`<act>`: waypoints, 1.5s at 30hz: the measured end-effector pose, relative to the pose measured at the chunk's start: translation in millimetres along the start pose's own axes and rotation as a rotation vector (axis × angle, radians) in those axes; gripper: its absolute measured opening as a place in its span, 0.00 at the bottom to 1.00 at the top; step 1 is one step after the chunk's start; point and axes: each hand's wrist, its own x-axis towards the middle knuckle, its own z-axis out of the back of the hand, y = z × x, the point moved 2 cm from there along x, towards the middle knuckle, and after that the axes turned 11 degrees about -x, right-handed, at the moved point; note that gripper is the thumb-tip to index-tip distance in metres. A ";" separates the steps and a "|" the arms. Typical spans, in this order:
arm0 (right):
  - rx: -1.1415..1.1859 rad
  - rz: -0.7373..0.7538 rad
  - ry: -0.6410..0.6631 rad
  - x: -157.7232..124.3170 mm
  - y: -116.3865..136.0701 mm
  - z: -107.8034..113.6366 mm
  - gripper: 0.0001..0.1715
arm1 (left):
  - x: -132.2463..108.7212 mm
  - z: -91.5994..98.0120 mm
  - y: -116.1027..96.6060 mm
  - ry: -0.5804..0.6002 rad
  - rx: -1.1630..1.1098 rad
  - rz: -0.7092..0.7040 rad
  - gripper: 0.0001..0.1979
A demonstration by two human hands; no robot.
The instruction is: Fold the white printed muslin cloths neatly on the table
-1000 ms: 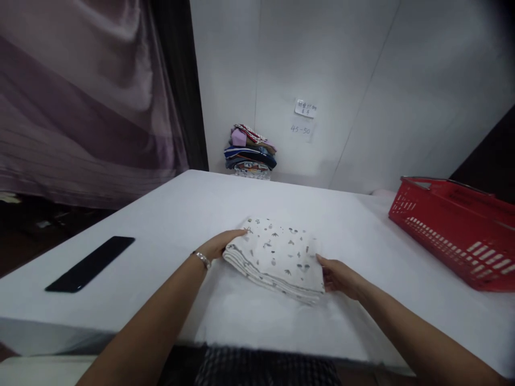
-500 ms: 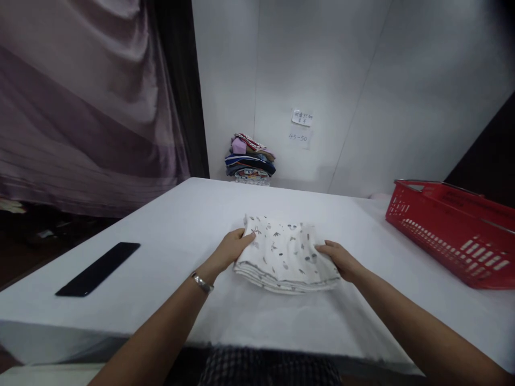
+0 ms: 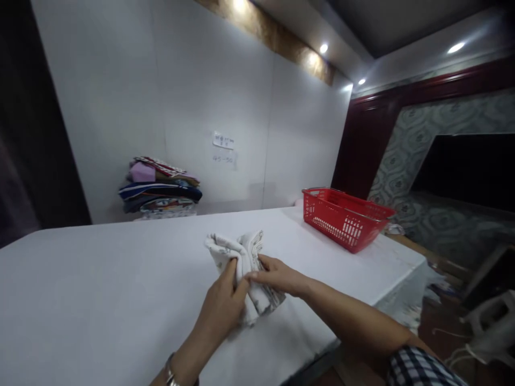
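A white cloth [image 3: 255, 297] with a small grey print is bunched into a thick fold just above the front part of the white table. My left hand [image 3: 225, 295] grips its near left side, the fingers tucked into the fold. From the right, my right hand [image 3: 276, 275] pinches the other side, with its thumb close to my left hand. Several layers of the cloth show between and beyond the hands. Whether its underside touches the table cannot be made out.
On the white table [image 3: 120, 279], a red plastic basket [image 3: 341, 217] stands at the back right. A stack of folded clothes [image 3: 161, 187] lies at the back left by the wall. White stools [image 3: 491, 321] are at the far right.
The cloth went from spread flat between my hands to folded together, and my hands have come close to each other. The view has turned right and up.
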 end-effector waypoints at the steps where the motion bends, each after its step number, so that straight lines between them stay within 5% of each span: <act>1: -0.029 -0.002 -0.014 -3.9 -1.9 6.1 0.32 | 1.0 -6.5 3.3 0.026 -0.088 0.017 0.22; 7: -0.169 -0.034 -0.082 -20.4 -17.1 29.0 0.41 | 9.3 -40.9 18.5 0.212 -0.498 0.223 0.38; 16: -0.039 -0.116 -0.133 -38.4 -42.1 52.0 0.24 | 11.7 -78.1 6.3 0.389 -0.637 0.292 0.43; 23: -0.015 -0.119 -0.225 -34.2 -65.9 46.0 0.27 | 30.2 -91.9 19.7 0.226 -0.579 0.264 0.40; 28: 0.071 -0.035 -0.223 -24.6 -61.0 28.9 0.28 | 34.9 -77.5 22.2 0.082 -0.368 0.174 0.41; 35: 0.561 -0.145 -0.292 -20.1 -63.1 -15.3 0.41 | 37.5 -32.7 7.7 0.139 -0.124 0.160 0.46; 39: 0.778 -0.334 -0.342 -22.1 -73.2 -43.5 0.45 | 37.8 -16.1 27.1 0.201 0.029 0.179 0.46; 45: 0.753 -0.332 -0.276 -20.1 -79.1 -48.4 0.34 | 43.8 -4.7 53.1 0.258 0.117 0.186 0.39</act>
